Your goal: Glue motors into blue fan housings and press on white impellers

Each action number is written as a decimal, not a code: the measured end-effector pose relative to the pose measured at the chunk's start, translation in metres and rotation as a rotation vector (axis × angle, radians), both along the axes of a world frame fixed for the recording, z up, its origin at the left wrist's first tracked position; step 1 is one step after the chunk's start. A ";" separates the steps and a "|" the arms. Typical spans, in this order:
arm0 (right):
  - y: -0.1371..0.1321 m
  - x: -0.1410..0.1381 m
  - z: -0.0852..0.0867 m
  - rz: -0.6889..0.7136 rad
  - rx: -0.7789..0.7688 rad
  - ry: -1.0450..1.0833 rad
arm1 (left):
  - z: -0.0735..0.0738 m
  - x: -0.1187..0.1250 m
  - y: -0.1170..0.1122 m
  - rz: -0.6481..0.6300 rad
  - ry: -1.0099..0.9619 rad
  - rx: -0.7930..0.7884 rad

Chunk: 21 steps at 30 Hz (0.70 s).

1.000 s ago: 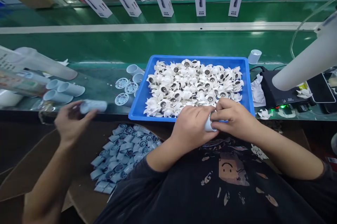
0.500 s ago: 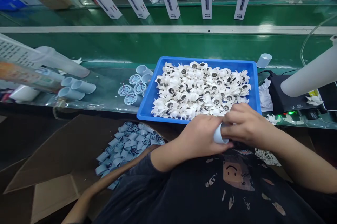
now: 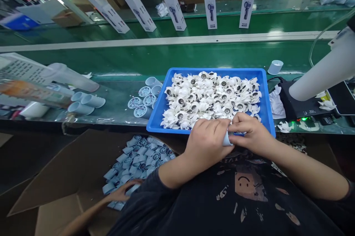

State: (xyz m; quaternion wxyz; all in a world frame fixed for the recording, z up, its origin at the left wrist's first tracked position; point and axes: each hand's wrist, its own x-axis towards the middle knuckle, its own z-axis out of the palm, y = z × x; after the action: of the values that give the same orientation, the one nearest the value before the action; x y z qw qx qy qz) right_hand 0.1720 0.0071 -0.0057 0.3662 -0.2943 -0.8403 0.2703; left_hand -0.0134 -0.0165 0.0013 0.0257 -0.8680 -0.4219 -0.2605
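Observation:
My left hand and my right hand meet at the near edge of a blue tray, just above my dark shirt. Both are closed on one small pale-blue tube pinched between them; most of it is hidden by the fingers. The tray is heaped with white fan impellers with dark metal hubs. My right fingertips lie close to the nearest impellers.
A cardboard box below left holds several pale-blue tubes; a co-worker's hand reaches into it. More tubes and grille-ended housings lie on the bench. A white cylinder and black device stand right. Beyond, a green conveyor carries upright product boxes.
The co-worker's hand, which held a tube at the bench edge, has dropped down into the cardboard box. My two hands have stayed together on the small tube, shifting only slightly.

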 end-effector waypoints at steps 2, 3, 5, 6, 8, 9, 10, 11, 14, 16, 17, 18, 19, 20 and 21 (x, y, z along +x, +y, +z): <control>-0.001 0.000 0.000 0.025 0.068 -0.061 | 0.002 -0.004 0.000 -0.092 -0.019 -0.175; -0.001 0.002 0.002 0.048 0.157 -0.117 | 0.004 -0.007 0.001 -0.142 -0.048 -0.291; -0.003 0.004 0.006 0.089 0.333 -0.225 | 0.007 -0.017 0.002 -0.236 -0.132 -0.500; -0.004 0.006 0.008 0.093 0.389 -0.255 | 0.007 -0.022 0.003 -0.272 -0.187 -0.564; -0.007 0.006 0.009 0.046 0.426 -0.259 | 0.004 -0.030 0.005 -0.314 -0.327 -0.619; -0.008 0.005 0.009 0.008 0.417 -0.233 | 0.001 -0.034 0.006 -0.332 -0.414 -0.641; -0.009 0.004 0.008 -0.020 0.399 -0.191 | -0.003 -0.036 0.006 -0.349 -0.513 -0.673; -0.010 0.002 0.007 -0.031 0.372 -0.143 | -0.008 -0.036 0.006 -0.367 -0.609 -0.714; -0.011 -0.004 0.005 0.024 0.272 0.003 | -0.021 -0.033 0.001 -0.363 -0.794 -0.755; -0.009 -0.004 0.001 0.042 0.249 0.056 | -0.026 -0.028 -0.004 -0.316 -0.805 -0.631; -0.008 -0.003 -0.002 0.040 0.287 0.067 | -0.027 -0.026 -0.007 -0.290 -0.785 -0.569; -0.006 -0.001 -0.005 0.045 0.371 0.068 | -0.027 -0.024 -0.010 -0.270 -0.753 -0.547; -0.004 0.001 -0.010 0.059 0.482 0.063 | -0.026 -0.022 -0.012 -0.260 -0.715 -0.576; -0.002 0.003 -0.015 0.084 0.597 0.061 | -0.026 -0.020 -0.014 -0.257 -0.686 -0.633; -0.002 0.005 -0.020 0.111 0.672 0.067 | -0.025 -0.018 -0.015 -0.264 -0.673 -0.679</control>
State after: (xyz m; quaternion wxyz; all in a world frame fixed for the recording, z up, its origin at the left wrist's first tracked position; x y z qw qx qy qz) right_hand 0.1766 0.0053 -0.0254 0.4547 -0.1017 -0.8848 0.0072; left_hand -0.0312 -0.0313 -0.0237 -0.4296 -0.7411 -0.3541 -0.3754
